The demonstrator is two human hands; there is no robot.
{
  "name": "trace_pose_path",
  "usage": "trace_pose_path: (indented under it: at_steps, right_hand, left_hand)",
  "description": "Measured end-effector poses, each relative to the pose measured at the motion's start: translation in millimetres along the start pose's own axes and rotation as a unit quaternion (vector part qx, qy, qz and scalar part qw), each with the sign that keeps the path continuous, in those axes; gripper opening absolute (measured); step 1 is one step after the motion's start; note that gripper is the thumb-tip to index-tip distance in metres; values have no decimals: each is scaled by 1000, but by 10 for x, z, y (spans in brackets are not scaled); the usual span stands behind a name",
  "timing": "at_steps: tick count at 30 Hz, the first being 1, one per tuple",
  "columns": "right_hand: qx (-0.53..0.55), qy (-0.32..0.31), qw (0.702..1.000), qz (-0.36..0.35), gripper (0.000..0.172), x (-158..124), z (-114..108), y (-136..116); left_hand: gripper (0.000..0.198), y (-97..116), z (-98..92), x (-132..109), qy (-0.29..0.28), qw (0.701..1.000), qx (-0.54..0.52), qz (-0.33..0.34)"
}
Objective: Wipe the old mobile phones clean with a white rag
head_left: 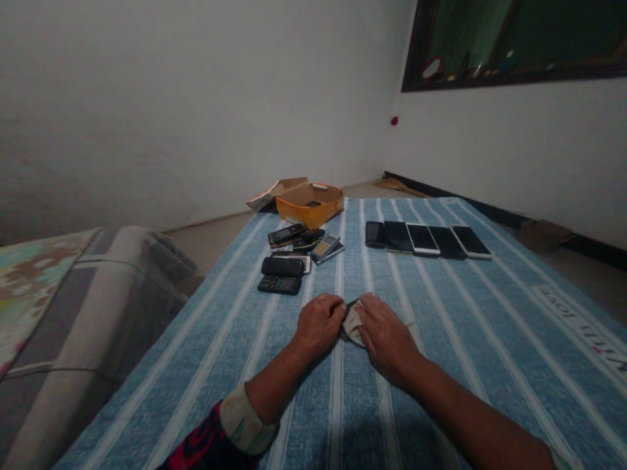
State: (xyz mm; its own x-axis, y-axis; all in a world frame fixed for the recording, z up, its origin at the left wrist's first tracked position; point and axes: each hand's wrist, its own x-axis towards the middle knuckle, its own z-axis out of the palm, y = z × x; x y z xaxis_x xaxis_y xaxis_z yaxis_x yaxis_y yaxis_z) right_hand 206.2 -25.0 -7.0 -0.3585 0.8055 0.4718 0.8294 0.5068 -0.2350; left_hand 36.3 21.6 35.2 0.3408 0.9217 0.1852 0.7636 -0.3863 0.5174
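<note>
A person's left hand (319,323) gripped one end of a dark object (351,304), mostly hidden by a pale cloth (353,326); the right hand (388,334) clasped the cloth over it, about midway between the table's (337,411) left and right edges. Phones (283,266) cluttered the left edge, beyond them an open box (313,216); a row of five phones (423,240) lay toward the far right corner.

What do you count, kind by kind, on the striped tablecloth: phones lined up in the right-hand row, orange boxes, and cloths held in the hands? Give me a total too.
Phones in the right-hand row: 5
Orange box: 1
Light cloth: 1
Total: 7
The pile on the left overlaps too much for a sure count, so it is left out.
</note>
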Motion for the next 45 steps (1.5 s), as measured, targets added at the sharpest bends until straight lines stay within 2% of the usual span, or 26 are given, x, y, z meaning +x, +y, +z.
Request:
trace_pose_path:
  at_steps: [6, 11, 16, 21, 24, 29, 32, 38, 42, 45]
  right_hand:
    - [2, 32, 998, 45, 36, 15, 50, 191]
    - [32, 49, 997, 55, 40, -10, 112, 216]
    - [60, 64, 994, 63, 46, -11, 150, 253]
    - [62, 66, 993, 76, 45, 16, 122, 282]
    - [44, 56, 996, 57, 48, 6, 100, 253]
    - [18, 41, 998, -36, 39, -34, 122, 58]
    - [29, 34, 997, -69, 40, 0, 123, -11]
    - [18, 12, 1000, -21, 36, 47, 73, 68]
    - [39, 12, 999, -35, 43, 38, 111, 17]
    - [45, 1, 999, -30, 46, 88, 118, 29]
  left_hand:
    - [12, 56, -68, -12, -38, 999, 29, 11]
    - [45, 119, -82, -50, -71, 995, 65, 28]
    - [45, 161, -48, -83, -75, 990, 112, 27]
    - [43, 168, -38, -95, -80, 989, 115, 38]
    - [42, 166, -22, -100, -77, 990, 115, 40]
    - [52, 116, 37, -108, -58, 992, 103, 36]
    - [56, 93, 53, -110, -46, 994, 91, 45]
    - [45, 121, 39, -108, -57, 992, 103, 41]
    - [53, 116, 44, -113, -57, 992, 99, 47]
    - [44, 126, 34, -115, -54, 993, 90, 50]
